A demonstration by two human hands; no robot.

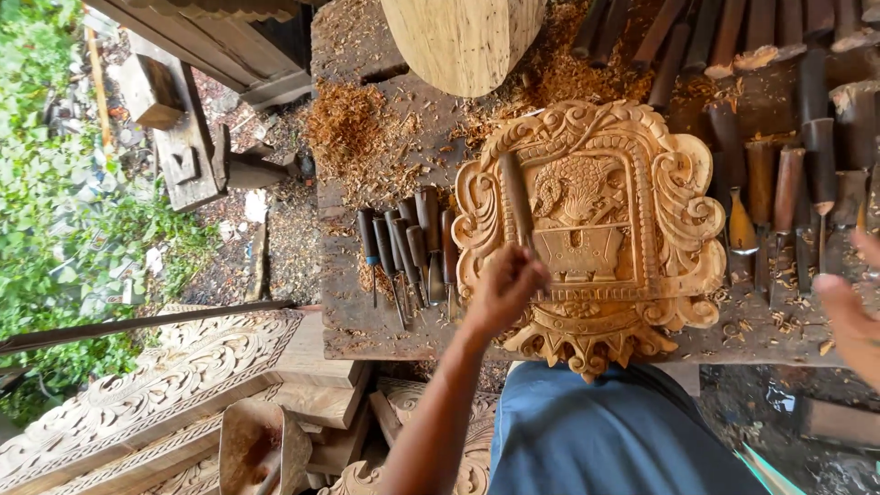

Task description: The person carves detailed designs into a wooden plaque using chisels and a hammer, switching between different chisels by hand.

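A pale carved wooden plaque [632,220] with scrolls and a central relief lies on the dark workbench [367,321]. My left hand [502,289] rests on its lower left part, shut on a dark-handled chisel [515,202] whose handle points away from me across the carving. My right hand [852,307] hovers at the right edge of view, fingers apart and holding nothing, near the chisels there.
A row of dark-handled chisels [408,247] lies left of the plaque, more chisels [788,183] to its right and behind. Wood shavings [353,124] cover the bench. A pale round block [463,41] stands behind. Carved panels [156,394] lean below left.
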